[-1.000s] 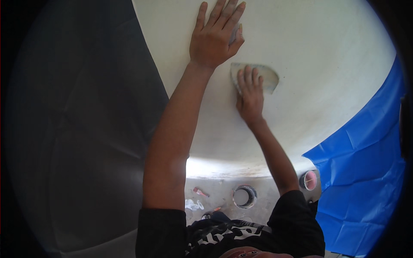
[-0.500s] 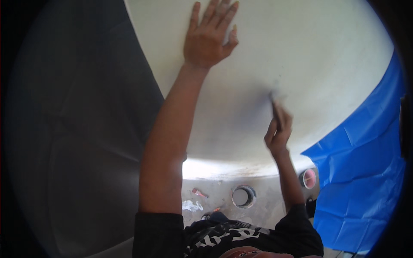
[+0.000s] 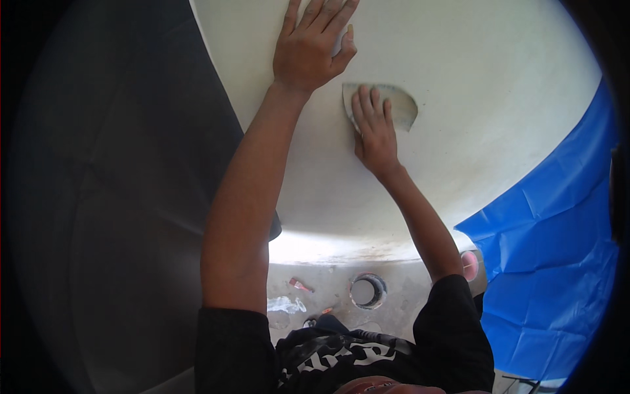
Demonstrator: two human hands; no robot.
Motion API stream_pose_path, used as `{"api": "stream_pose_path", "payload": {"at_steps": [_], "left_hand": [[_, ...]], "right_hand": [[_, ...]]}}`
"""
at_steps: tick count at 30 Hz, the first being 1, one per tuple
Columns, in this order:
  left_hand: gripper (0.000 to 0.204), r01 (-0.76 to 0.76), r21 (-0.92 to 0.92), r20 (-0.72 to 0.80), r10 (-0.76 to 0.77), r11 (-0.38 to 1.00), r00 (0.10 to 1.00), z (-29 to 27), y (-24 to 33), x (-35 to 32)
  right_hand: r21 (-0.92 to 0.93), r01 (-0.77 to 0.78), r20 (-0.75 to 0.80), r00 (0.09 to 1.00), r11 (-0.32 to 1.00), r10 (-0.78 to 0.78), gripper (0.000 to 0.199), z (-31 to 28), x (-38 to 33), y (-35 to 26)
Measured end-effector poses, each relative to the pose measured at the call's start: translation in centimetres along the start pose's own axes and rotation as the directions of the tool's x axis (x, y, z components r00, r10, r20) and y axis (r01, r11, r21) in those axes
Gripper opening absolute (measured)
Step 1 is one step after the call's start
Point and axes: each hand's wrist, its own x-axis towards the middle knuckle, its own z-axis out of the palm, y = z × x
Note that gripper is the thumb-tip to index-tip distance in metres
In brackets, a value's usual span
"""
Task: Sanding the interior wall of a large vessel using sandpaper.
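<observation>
Four fingers of the right hand lie flat on a thin, pale sheet, with small gaps between them. The thumb is mostly hidden, so I can't tell if it pinches the sheet from below. The sheet rests on a big, pale, curved surface, just below and to the right of the left hand. That hand leans on the same surface, its fingers spread apart.

The sheet looks light, so one hand should be enough. It seems a bit bendy, more like stiff card than cloth, and not easy to break. The smooth face may slip if only the tips press it. A good place to hold is the left side, away from the round right edge, with the thumb under and the fingers flat on top.
</observation>
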Motion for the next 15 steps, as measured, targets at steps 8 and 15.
{"api": "stream_pose_path", "payload": {"at_steps": [8, 15], "left_hand": [[0.059, 0.035, 0.079, 0.077, -0.041, 0.996, 0.996, -0.3, -0.1, 0.3], [0.06, -0.167, 0.218, -0.156, 0.204, 0.962, 0.966, 1.7, -1.2, -0.9]], "right_hand": [[-0.019, -0.026, 0.31, 0.95, 0.999, 0.03, 0.08, 4.8, -13.4, -1.6], [0.279, -0.157, 0.239, 0.967, 0.947, 0.09, 0.067, -0.1, -15.8, -4.5]]}}
